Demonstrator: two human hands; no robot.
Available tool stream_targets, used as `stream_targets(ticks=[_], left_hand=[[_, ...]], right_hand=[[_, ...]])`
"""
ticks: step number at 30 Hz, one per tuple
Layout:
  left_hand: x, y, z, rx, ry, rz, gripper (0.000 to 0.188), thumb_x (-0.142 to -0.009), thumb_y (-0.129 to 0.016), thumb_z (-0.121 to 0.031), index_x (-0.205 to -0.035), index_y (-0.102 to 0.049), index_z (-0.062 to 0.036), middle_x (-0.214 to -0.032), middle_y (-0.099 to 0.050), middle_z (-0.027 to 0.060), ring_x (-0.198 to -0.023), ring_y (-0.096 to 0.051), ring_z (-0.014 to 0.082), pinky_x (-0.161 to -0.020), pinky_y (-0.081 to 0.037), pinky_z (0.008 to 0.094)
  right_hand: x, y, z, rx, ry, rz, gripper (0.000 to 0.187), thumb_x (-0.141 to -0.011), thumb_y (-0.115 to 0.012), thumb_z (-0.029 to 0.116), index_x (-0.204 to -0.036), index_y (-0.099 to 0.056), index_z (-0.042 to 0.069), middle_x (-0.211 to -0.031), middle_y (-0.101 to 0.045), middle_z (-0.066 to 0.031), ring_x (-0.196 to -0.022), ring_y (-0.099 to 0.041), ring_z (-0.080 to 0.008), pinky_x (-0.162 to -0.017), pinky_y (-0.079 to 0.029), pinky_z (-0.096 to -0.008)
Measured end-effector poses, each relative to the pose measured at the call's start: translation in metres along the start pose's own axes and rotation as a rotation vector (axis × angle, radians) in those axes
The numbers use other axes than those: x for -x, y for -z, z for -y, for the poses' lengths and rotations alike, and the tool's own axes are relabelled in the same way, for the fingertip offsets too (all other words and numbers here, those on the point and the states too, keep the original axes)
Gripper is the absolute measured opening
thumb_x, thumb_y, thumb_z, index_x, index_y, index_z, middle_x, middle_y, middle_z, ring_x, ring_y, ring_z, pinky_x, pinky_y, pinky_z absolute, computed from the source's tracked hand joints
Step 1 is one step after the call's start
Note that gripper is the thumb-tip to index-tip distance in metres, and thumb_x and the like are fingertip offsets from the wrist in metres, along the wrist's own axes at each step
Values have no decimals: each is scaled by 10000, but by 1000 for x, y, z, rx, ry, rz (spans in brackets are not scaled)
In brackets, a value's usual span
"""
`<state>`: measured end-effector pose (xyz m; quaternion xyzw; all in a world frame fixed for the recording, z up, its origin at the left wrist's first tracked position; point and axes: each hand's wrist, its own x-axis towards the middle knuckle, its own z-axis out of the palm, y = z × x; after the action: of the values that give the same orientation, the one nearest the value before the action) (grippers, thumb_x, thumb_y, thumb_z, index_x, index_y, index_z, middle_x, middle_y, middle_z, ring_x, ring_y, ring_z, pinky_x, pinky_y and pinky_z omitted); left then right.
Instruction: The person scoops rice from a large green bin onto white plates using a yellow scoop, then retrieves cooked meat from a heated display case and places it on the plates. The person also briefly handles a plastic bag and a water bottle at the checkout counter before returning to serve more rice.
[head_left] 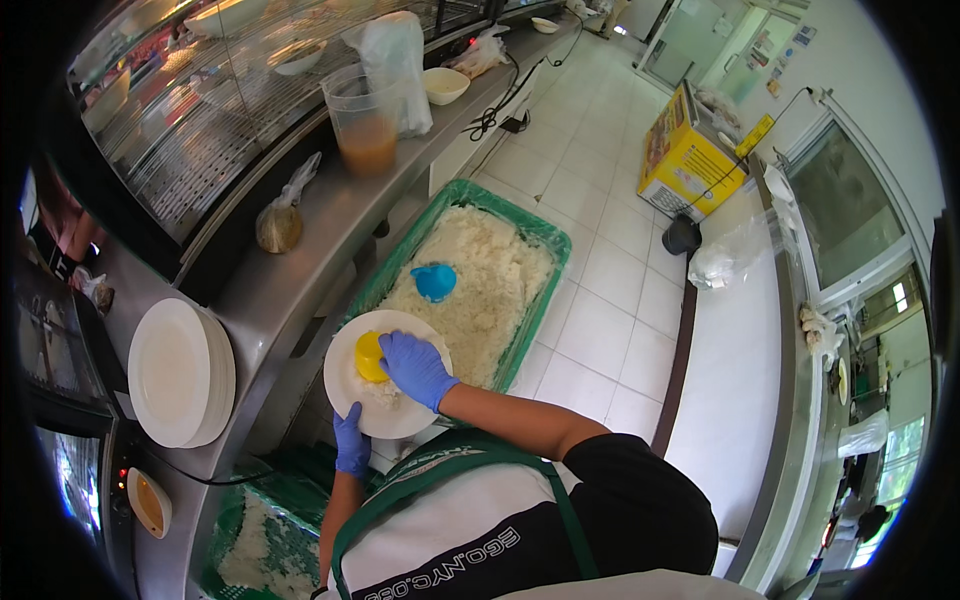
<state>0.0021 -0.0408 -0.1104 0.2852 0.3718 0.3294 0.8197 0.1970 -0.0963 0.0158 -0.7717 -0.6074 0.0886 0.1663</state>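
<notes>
In my blue-gloved left hand (352, 440) is a white plate (342, 380), gripped by its near edge. My right hand (417, 371), gloved the same way, is closed on a yellow cup (370, 357) that rests over the plate. A small heap of white rice (384, 394) lies on the plate beside the cup. Just beyond the plate stands a green plastic-lined crate (537, 335) full of rice (500, 250). On that rice sits a blue scoop (435, 282). The fingertips of my right hand are partly hidden behind the cup.
To the left, a steel counter (262, 330) carries stacked white plates (170, 372), a tied bag (280, 225) and a plastic pitcher (365, 135) of orange-brown liquid. A second green crate (225, 535) with rice is at lower left. A yellow chest freezer (690, 150) stands farther off along the tiled floor (600, 300).
</notes>
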Motion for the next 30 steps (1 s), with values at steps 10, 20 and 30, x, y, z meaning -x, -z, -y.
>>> stream_targets(ticks=[10,20,30], left_hand=[[1,-7,6,29,-42,38,493,-874,-539,-16,-1346,-400,-31,-1277,-516,130,-1141,-531,272,-983,-434,384],[14,-31,-18,41,-119,77,509,-869,-535,-25,-1353,-379,-18,-1277,-512,139,-1129,-543,274,-957,-456,390],[51,-100,-85,43,-170,127,506,-871,-512,-27,-1354,-365,-7,-1291,-497,161,-1141,-540,288,-965,-461,396]], right_hand=[[16,-27,-22,-203,-103,5,282,-889,-514,235,-1061,-485,15,-763,-628,-193,-685,-625,-366,-612,-497,-468],[35,-6,-17,-181,22,-273,228,-896,-536,283,-929,-544,57,-751,-629,-154,-645,-622,-322,-575,-497,-429],[46,88,0,-120,122,-450,211,-899,-544,271,-904,-557,60,-725,-621,-138,-591,-609,-309,-529,-495,-406]])
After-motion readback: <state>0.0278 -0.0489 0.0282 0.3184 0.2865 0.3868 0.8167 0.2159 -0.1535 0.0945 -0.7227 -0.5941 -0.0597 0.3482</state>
